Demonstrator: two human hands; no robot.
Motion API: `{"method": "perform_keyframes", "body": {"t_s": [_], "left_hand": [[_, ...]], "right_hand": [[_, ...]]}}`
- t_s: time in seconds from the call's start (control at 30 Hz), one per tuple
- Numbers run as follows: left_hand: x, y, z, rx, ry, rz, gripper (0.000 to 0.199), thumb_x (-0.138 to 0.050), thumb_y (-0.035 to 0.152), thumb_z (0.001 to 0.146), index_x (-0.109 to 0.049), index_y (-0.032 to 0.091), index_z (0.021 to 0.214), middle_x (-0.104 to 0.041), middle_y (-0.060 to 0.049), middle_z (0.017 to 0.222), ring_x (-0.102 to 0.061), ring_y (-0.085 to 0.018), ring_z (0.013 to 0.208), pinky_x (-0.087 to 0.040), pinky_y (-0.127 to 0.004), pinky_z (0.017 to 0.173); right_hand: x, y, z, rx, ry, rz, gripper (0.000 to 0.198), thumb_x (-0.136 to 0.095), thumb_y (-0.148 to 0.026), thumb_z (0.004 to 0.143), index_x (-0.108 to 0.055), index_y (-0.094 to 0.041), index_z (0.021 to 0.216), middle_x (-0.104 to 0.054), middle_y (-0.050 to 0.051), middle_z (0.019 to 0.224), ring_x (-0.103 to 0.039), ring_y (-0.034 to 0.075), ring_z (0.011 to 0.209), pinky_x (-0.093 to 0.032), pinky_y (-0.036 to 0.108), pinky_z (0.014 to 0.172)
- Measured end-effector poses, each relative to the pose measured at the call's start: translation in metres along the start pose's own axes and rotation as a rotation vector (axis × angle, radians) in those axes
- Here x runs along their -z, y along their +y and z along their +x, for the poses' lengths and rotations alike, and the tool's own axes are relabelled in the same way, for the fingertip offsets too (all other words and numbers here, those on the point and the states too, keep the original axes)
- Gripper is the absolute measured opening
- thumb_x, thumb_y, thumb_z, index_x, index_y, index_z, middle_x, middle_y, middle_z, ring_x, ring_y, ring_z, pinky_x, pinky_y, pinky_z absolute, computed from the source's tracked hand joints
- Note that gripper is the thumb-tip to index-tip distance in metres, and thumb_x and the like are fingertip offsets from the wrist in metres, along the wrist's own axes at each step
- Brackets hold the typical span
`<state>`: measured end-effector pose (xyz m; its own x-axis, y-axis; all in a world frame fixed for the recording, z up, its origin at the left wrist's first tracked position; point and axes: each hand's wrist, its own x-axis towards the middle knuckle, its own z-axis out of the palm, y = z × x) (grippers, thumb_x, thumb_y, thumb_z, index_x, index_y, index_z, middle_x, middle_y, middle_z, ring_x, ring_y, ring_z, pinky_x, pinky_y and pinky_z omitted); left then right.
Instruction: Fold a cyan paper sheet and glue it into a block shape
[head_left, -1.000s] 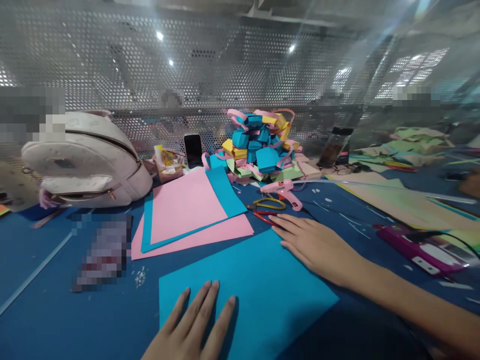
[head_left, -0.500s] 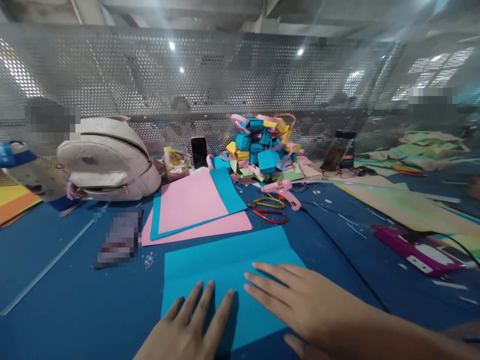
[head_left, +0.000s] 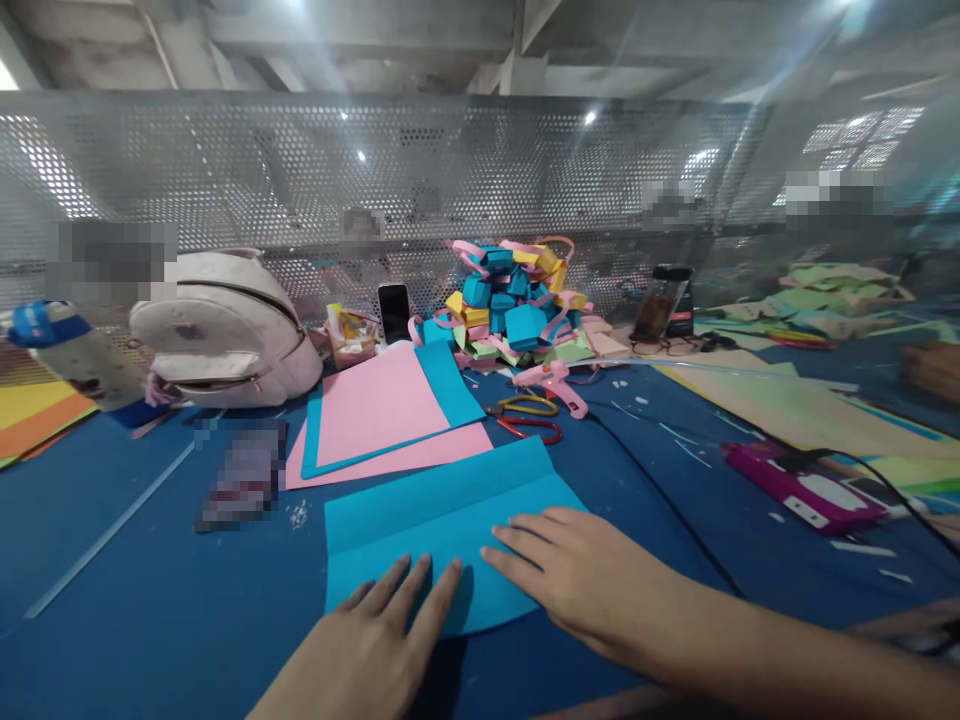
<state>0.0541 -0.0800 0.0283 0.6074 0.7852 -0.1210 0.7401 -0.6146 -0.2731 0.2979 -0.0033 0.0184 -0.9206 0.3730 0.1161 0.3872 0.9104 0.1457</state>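
Observation:
A sheet of blue paper [head_left: 442, 510] lies in front of me, with a crease running across its far part and its near edge lifted off the table. My left hand [head_left: 375, 630] rests on its near left part, fingers spread. On the right half lies my right hand [head_left: 577, 570], fingers stretched out over the paper, thumb hidden. Just beyond are stacked pink and blue sheets [head_left: 382, 400]. Scissors [head_left: 532, 418] with yellow and red handles and a pink glue gun [head_left: 553, 382] lie behind the blue sheet's right side.
A white backpack [head_left: 225, 330] and a bottle [head_left: 82, 355] stand at left. A pile of small folded paper boxes [head_left: 517, 300] sits at the back. A purple power strip [head_left: 806, 490] and the glue gun's black cord [head_left: 660, 490] lie at right. Another person's hand [head_left: 930, 370] shows far right.
The blue sheet's near edge has risen and its cross crease shows more clearly. My right hand has shifted slightly left and its thumb is no longer visible. The view has tilted up a little.

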Motion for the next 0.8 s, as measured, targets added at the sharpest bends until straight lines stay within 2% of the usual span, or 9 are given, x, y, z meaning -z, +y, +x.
{"method": "perform_keyframes", "body": {"t_s": [0.07, 0.17, 0.3, 0.37, 0.5, 0.57, 0.67, 0.8], "left_hand": [[0.002, -0.003, 0.001, 0.032, 0.007, -0.079, 0.082, -0.047, -0.006, 0.068, -0.04, 0.014, 0.147, -0.053, -0.014, 0.139, -0.059, -0.03, 0.12, -0.058, -0.034, 0.086], [0.0, -0.009, 0.001, 0.071, -0.048, -0.183, 0.087, -0.049, -0.008, 0.065, -0.037, 0.015, 0.148, -0.057, -0.016, 0.136, -0.065, -0.029, 0.112, -0.059, -0.031, 0.084], [-0.001, -0.022, 0.001, 0.128, -0.108, -0.247, 0.094, -0.048, -0.007, 0.067, -0.025, 0.021, 0.154, -0.072, -0.012, 0.113, -0.075, -0.028, 0.085, -0.061, -0.034, 0.07], [0.002, -0.028, 0.002, 0.151, -0.09, -0.246, 0.092, -0.046, -0.007, 0.071, -0.021, 0.022, 0.155, -0.075, -0.01, 0.105, -0.075, -0.027, 0.08, -0.061, -0.034, 0.066], [0.011, -0.036, 0.01, 0.17, -0.009, -0.134, 0.093, -0.042, -0.009, 0.071, -0.023, 0.027, 0.153, -0.07, -0.009, 0.117, -0.075, -0.024, 0.074, -0.06, -0.031, 0.061], [0.01, -0.038, 0.015, 0.138, 0.058, -0.044, 0.089, -0.043, -0.01, 0.069, -0.033, 0.027, 0.149, -0.066, -0.01, 0.123, -0.074, -0.025, 0.08, -0.06, -0.033, 0.063], [-0.002, -0.04, 0.02, 0.054, 0.225, 0.019, 0.07, -0.047, -0.004, 0.072, -0.051, 0.023, 0.137, -0.061, -0.012, 0.133, -0.068, -0.031, 0.104, -0.06, -0.044, 0.077], [-0.024, -0.04, 0.023, -0.024, 0.379, 0.023, 0.053, -0.046, 0.006, 0.082, -0.054, 0.019, 0.133, -0.055, -0.011, 0.14, -0.062, -0.029, 0.116, -0.057, -0.046, 0.089]], "right_hand": [[0.007, 0.001, 0.0, -0.014, 0.017, 0.084, 0.041, -0.06, -0.027, 0.089, -0.058, -0.019, 0.128, -0.066, 0.009, 0.126, -0.063, 0.027, 0.109, -0.049, 0.04, 0.086], [0.012, 0.004, -0.001, -0.002, 0.027, 0.185, 0.034, -0.059, -0.036, 0.092, -0.06, -0.021, 0.122, -0.069, 0.007, 0.117, -0.063, 0.025, 0.106, -0.047, 0.036, 0.084], [0.012, 0.017, 0.005, -0.006, -0.018, 0.247, 0.013, -0.052, -0.026, 0.097, -0.063, -0.02, 0.1, -0.071, 0.004, 0.099, -0.065, 0.02, 0.093, -0.042, 0.03, 0.075], [0.012, 0.026, 0.012, -0.051, -0.041, 0.263, 0.016, -0.047, -0.022, 0.099, -0.061, -0.02, 0.09, -0.07, 0.002, 0.088, -0.065, 0.018, 0.082, -0.039, 0.028, 0.068], [0.009, 0.041, 0.028, -0.132, -0.062, 0.267, 0.021, -0.043, -0.027, 0.102, -0.056, -0.019, 0.088, -0.067, 0.002, 0.08, -0.062, 0.018, 0.072, -0.032, 0.027, 0.059], [0.004, 0.046, 0.037, -0.153, -0.079, 0.273, 0.021, -0.042, -0.029, 0.102, -0.056, -0.019, 0.089, -0.066, 0.002, 0.08, -0.061, 0.018, 0.071, -0.031, 0.027, 0.058], [-0.007, 0.051, 0.048, -0.163, -0.1, 0.29, 0.021, -0.044, -0.032, 0.101, -0.055, -0.019, 0.089, -0.065, 0.003, 0.083, -0.062, 0.019, 0.075, -0.032, 0.027, 0.06], [-0.023, 0.055, 0.058, -0.171, -0.083, 0.384, 0.019, -0.048, -0.033, 0.1, -0.056, -0.019, 0.089, -0.066, 0.003, 0.09, -0.062, 0.019, 0.085, -0.036, 0.027, 0.068]]}}
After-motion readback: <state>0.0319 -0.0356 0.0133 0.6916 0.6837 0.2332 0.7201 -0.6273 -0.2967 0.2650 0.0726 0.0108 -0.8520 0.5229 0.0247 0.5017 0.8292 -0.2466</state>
